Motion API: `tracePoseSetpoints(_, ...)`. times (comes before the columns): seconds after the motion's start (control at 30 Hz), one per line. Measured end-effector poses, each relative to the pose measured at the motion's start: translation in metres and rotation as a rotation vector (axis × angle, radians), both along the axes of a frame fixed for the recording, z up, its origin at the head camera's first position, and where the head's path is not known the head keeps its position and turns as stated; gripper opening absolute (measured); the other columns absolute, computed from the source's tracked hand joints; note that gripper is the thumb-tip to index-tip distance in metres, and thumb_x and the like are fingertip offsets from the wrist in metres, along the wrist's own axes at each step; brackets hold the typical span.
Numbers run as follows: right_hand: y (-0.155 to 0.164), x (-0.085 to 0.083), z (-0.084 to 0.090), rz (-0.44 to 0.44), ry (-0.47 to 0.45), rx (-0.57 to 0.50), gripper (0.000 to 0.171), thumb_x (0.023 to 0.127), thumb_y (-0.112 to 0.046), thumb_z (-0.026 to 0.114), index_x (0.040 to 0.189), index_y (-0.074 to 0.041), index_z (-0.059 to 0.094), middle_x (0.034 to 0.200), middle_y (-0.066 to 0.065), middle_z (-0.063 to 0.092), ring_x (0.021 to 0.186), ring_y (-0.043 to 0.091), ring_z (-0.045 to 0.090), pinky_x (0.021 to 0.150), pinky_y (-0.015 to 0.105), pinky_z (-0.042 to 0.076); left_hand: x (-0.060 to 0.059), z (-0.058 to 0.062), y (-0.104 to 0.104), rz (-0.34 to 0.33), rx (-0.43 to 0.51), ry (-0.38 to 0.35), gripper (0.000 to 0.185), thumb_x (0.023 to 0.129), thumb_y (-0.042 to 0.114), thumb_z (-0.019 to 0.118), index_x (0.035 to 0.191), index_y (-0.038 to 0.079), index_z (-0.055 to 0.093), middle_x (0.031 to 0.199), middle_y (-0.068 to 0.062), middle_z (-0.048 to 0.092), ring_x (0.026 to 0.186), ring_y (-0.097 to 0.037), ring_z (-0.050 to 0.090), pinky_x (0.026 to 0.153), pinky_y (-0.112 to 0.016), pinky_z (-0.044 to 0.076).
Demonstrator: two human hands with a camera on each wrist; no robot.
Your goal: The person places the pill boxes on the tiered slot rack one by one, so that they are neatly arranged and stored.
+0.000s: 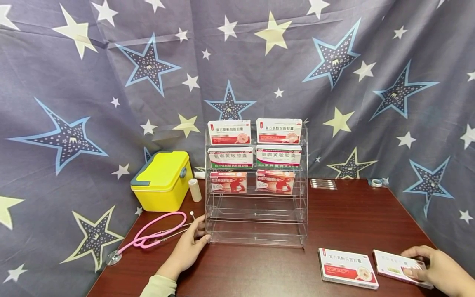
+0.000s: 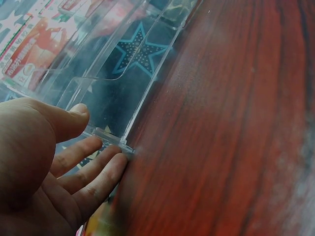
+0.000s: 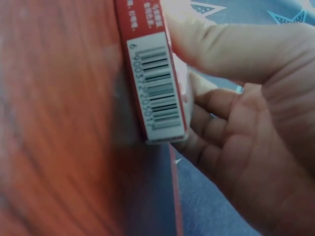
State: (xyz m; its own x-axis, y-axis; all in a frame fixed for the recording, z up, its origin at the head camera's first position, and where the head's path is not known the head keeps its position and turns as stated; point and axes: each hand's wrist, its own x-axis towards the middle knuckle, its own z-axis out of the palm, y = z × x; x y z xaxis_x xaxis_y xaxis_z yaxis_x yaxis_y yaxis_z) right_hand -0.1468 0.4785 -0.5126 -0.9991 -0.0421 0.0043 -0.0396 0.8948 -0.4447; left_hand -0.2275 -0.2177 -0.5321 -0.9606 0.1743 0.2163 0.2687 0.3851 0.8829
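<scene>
A clear acrylic display rack [image 1: 256, 240] stands upright on the table. Its upper three tiers hold pairs of medicine boxes, among them a red-and-white one [image 1: 228, 183]. My left hand [image 1: 191, 244] is at the rack's lower left corner; in the left wrist view its fairly straight fingers [image 2: 101, 189] touch the corner, thumb apart. At the right front, my right hand [image 1: 432, 266] pinches the end of a white-and-red medicine box [image 1: 394, 264] between thumb and fingers. The right wrist view shows that box's barcode end [image 3: 157, 88]. Beside it lies another medicine box [image 1: 346, 268], flat on the table.
Left of the rack are a yellow case [image 1: 159, 194] with a grey handle, a white roll [image 1: 194, 190] and a pink stethoscope [image 1: 148, 239]. Behind right lie slim clear packets [image 1: 323, 184] and a tape roll [image 1: 376, 182]. A star-patterned cloth [image 1: 274, 74] hangs behind the table.
</scene>
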Motion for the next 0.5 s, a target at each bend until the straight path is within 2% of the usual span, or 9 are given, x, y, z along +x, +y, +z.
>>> tracePoseSetpoints(0.2,0.0016,0.0030,-0.0057,-0.013,-0.002,-0.127,0.037,0.081,-0.024,0.091,0.107,-0.008,0.069,0.089,-0.003,0.066,0.073,0.002,0.051,0.063,0.025,0.043,-0.0001,-0.0004,-0.0004,0.001,-0.004,0.006,0.065,0.099,-0.002,0.070,0.155,0.022,0.047,0.131,-0.016,0.063,0.112,-0.028,0.068,0.086,-0.027,0.057)
tracePoseSetpoints(0.37,0.0028,0.0030,-0.0056,-0.049,0.025,-0.117,0.038,0.089,-0.026,0.085,0.116,-0.002,0.072,0.094,0.000,0.068,0.074,0.001,0.050,0.063,0.024,0.044,-0.0005,-0.0008,-0.0009,0.004,-0.008,0.006,0.064,0.099,0.000,0.070,0.155,0.020,0.047,0.132,-0.016,0.063,0.112,-0.028,0.068,0.086,-0.028,0.057)
tracePoseSetpoints(0.5,0.0025,0.0043,-0.0055,-0.095,0.021,-0.123,0.040,0.098,-0.028,0.076,0.122,0.003,0.071,0.085,-0.002,0.066,0.069,0.003,0.051,0.061,0.025,0.044,-0.0006,-0.0010,-0.0008,0.003,-0.003,0.003,0.064,0.099,0.001,0.071,0.155,0.019,0.047,0.131,-0.017,0.063,0.112,-0.028,0.068,0.086,-0.027,0.057)
